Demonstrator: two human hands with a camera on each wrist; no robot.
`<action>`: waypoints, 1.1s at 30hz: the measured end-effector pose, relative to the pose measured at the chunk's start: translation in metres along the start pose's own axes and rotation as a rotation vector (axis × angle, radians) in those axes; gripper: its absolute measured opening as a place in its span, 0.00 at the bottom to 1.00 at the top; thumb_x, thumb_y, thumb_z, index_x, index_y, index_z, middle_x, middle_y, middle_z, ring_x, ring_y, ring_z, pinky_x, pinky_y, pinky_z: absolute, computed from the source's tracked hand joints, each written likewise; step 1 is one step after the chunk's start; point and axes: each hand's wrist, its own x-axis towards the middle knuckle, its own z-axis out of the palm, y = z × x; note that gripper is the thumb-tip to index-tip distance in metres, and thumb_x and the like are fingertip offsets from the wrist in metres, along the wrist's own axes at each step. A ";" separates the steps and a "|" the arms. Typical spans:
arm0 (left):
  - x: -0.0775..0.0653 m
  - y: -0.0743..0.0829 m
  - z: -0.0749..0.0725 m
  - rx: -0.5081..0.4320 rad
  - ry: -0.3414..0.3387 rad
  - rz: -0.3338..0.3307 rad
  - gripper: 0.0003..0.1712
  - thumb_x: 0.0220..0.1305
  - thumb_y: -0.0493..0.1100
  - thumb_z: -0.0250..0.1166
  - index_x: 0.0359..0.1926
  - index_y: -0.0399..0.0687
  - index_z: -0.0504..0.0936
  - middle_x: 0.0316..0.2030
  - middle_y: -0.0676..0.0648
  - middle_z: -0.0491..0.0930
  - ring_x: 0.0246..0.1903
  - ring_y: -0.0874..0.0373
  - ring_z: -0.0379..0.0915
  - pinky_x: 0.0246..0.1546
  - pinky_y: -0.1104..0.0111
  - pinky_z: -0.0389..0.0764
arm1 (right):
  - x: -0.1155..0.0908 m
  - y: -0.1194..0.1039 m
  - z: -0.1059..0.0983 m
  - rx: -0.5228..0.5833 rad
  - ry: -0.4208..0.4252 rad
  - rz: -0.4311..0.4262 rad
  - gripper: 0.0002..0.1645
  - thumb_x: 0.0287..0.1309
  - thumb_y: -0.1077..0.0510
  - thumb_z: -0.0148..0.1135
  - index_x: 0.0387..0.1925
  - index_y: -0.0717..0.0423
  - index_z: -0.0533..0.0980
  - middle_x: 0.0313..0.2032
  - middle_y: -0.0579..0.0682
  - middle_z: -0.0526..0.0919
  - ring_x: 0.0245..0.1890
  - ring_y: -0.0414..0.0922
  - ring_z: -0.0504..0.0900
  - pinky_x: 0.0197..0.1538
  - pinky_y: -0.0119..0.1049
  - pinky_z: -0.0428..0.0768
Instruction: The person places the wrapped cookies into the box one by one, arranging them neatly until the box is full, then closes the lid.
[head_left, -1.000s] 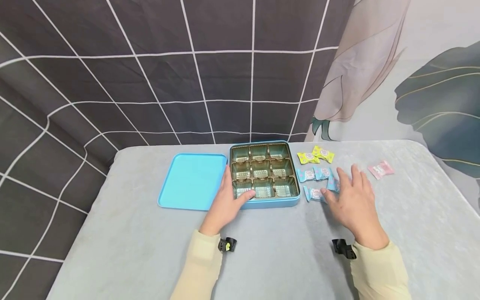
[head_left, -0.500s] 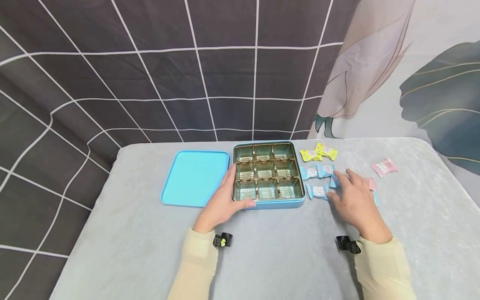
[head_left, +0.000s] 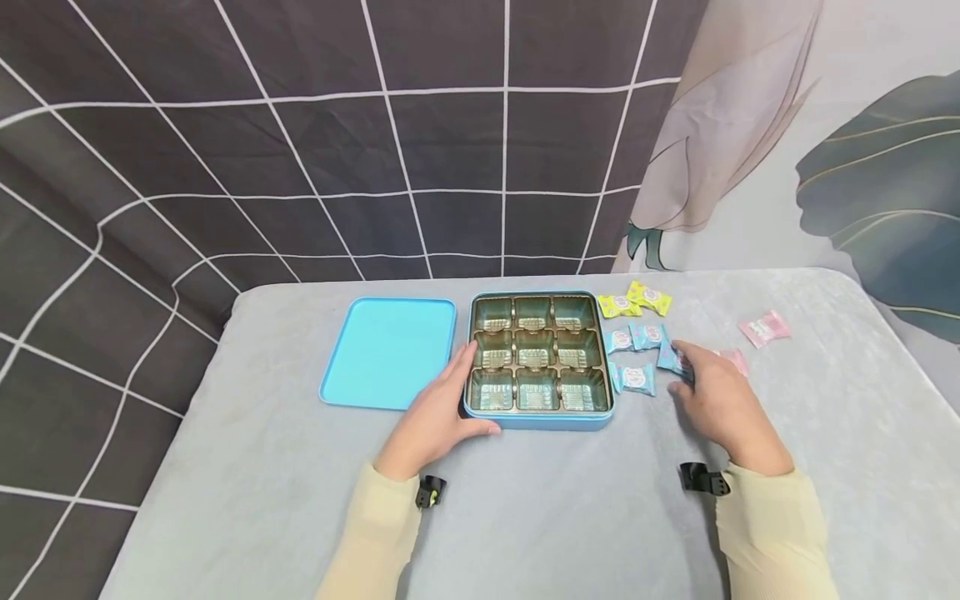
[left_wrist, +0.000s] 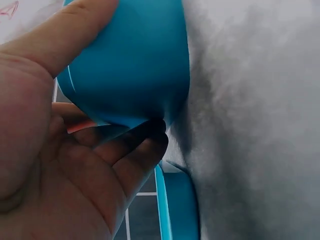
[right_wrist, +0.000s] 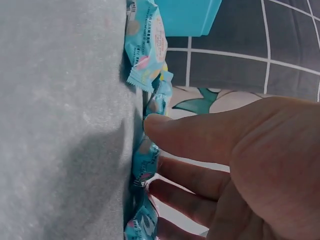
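A light-blue square tin [head_left: 555, 423], lid off, holds a gold tray [head_left: 535, 350] of small compartments with nothing in them. My left hand [head_left: 427, 421] holds its near left corner, fingers along the left wall and thumb at the front wall; in the left wrist view the thumb lies against the blue side [left_wrist: 135, 60]. Right of the tin, my right hand [head_left: 723, 408] has index finger and thumb at either end of a blue-wrapped candy [head_left: 670, 359] on the table. The right wrist view shows this candy [right_wrist: 146, 162] between thumb and fingers.
The blue lid [head_left: 388, 353] lies left of the tin. Several other blue candies [head_left: 634, 379] lie beside the tin, with two yellow candies [head_left: 649, 297] behind them. One pink candy [head_left: 765, 328] lies farther right; another [head_left: 735, 360] is partly behind my right hand. A grid-patterned cloth [head_left: 442, 142] hangs behind.
My right hand has lowered onto the blue candy, its index finger and thumb coming to its ends. The tin has slid slightly toward me, and my left thumb has moved from its rim to its front.
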 end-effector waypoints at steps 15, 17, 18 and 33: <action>-0.023 0.000 0.012 -0.012 0.005 0.030 0.70 0.50 0.63 0.77 0.81 0.54 0.40 0.80 0.44 0.39 0.75 0.46 0.46 0.71 0.52 0.58 | 0.001 0.002 0.001 -0.031 0.036 0.013 0.35 0.56 0.68 0.68 0.63 0.75 0.67 0.58 0.78 0.71 0.59 0.75 0.69 0.60 0.68 0.65; -0.021 0.000 0.010 -0.037 -0.011 0.017 0.70 0.51 0.65 0.75 0.81 0.56 0.38 0.80 0.45 0.36 0.76 0.47 0.43 0.71 0.52 0.57 | 0.001 0.002 0.001 -0.033 0.041 0.013 0.35 0.56 0.68 0.68 0.63 0.75 0.68 0.58 0.78 0.72 0.59 0.75 0.69 0.60 0.68 0.66; -0.019 0.000 0.008 -0.048 -0.011 0.014 0.70 0.52 0.66 0.74 0.81 0.57 0.37 0.80 0.45 0.35 0.76 0.47 0.42 0.71 0.51 0.58 | 0.001 0.002 0.000 -0.034 0.043 0.013 0.35 0.56 0.67 0.68 0.63 0.75 0.68 0.58 0.79 0.72 0.59 0.75 0.69 0.60 0.68 0.66; 0.009 0.012 0.010 -0.081 -0.033 0.035 0.83 0.43 0.72 0.77 0.80 0.49 0.28 0.76 0.57 0.13 0.76 0.56 0.20 0.73 0.53 0.52 | 0.002 -0.004 0.002 -0.021 0.115 -0.044 0.31 0.53 0.69 0.69 0.59 0.76 0.71 0.52 0.78 0.77 0.54 0.74 0.74 0.57 0.66 0.69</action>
